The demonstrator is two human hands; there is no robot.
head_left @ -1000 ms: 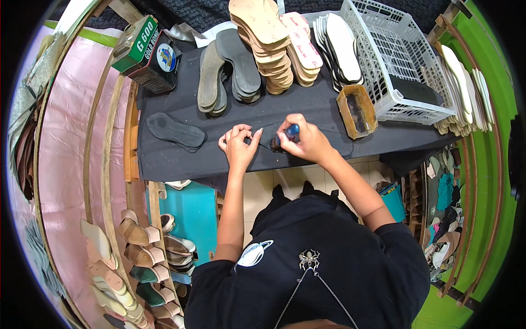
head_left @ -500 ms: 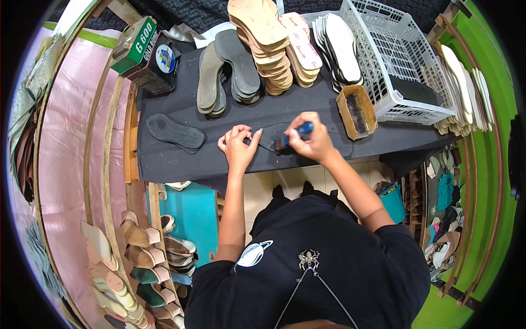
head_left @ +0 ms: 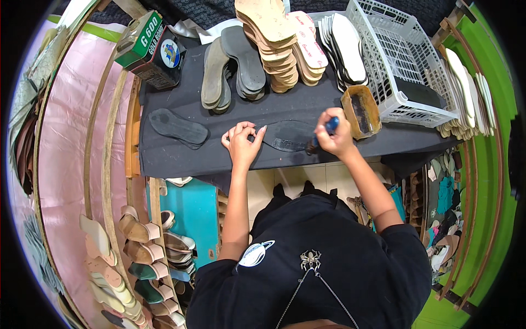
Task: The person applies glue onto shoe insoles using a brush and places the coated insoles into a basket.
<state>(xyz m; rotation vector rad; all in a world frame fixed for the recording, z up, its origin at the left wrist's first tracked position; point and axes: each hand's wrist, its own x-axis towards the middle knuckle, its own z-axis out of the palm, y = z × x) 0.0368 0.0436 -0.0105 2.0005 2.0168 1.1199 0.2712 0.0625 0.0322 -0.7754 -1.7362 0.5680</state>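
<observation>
A black shoe sole (head_left: pixel 289 136) lies flat on the dark cloth in front of me, with a wet-looking sheen over part of it. My left hand (head_left: pixel 242 141) pinches the sole's left end between thumb and fingers. In my right hand (head_left: pixel 335 134) is a blue-handled brush (head_left: pixel 331 125), held over the sole's right part; its bristles (head_left: pixel 312 146) point down at the near edge. Just beyond that hand stands an open, amber-stained container (head_left: pixel 361 112) with dark residue inside. Left of my left hand rest more black soles (head_left: pixel 178 128), one partly over another.
Stacks of grey soles (head_left: pixel 243 60), tan insoles (head_left: pixel 276 49) and white insoles (head_left: pixel 346 46) line the table's back. A white plastic crate (head_left: pixel 402 60) stands at the right, a green-and-black tin (head_left: pixel 150 52) at the back left. Shoe racks (head_left: pixel 143 249) flank the lower left.
My right hand has moved the brush rightward along the sole, uncovering its middle. My left hand keeps its place at the left end. The whole view has shifted slightly.
</observation>
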